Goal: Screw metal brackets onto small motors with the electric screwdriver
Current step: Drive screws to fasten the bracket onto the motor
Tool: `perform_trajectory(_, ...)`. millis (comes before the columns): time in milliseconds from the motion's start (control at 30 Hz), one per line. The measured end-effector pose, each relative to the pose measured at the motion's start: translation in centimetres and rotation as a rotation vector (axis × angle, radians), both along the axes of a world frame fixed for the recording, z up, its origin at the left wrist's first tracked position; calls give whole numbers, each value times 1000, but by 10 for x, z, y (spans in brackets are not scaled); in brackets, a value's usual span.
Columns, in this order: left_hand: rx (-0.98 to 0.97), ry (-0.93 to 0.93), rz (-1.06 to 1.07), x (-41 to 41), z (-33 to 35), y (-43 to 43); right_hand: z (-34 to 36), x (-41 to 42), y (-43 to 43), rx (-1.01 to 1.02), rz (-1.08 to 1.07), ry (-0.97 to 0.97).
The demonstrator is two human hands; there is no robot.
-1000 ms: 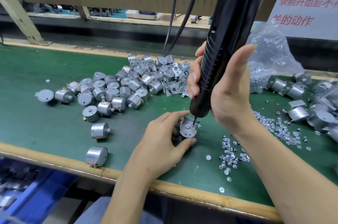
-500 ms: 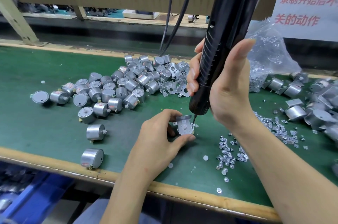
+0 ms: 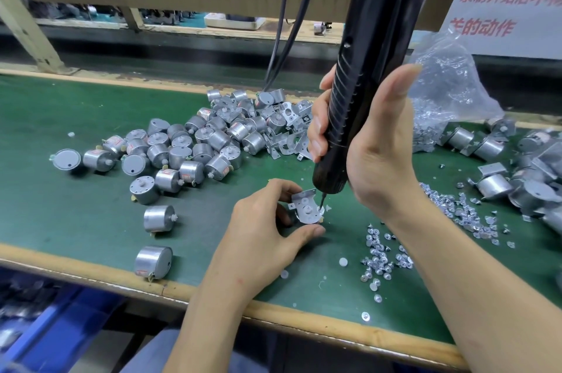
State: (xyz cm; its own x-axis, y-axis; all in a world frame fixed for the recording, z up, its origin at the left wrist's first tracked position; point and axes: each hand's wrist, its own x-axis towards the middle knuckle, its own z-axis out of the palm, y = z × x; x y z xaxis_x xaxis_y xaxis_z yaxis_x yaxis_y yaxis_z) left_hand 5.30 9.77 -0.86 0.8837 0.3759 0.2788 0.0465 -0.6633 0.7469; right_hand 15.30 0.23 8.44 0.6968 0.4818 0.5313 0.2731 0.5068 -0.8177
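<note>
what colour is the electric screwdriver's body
Black. The electric screwdriver shows best in the head view, the only one.

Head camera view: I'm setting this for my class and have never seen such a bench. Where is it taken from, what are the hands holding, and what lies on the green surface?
The camera sits on the worker's head, looking down at two bare hands. The left hand holds a small motor with a metal bracket on top. The right hand grips a black electric screwdriver, its bit at the bracket's edge. On the green mat lie a heap of bare motors, loose brackets and screws.
</note>
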Motion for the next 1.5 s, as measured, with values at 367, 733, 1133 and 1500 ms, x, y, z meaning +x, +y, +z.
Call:
perform_trajectory(367, 12, -16, -6, 2, 1, -3, 2, 2, 0, 45, -71, -18)
perform_trajectory(733, -39, -4, -62, 0, -1, -1, 5, 9, -3, 47, -168, -26)
perform_trajectory(1133, -103, -62, -78, 0, -4, 6, 7, 8, -4, 47, -191, -45)
perform_trajectory(1500, -81, -59, -91, -2, 0, 5, 6, 9, -6, 52, -152, -35)
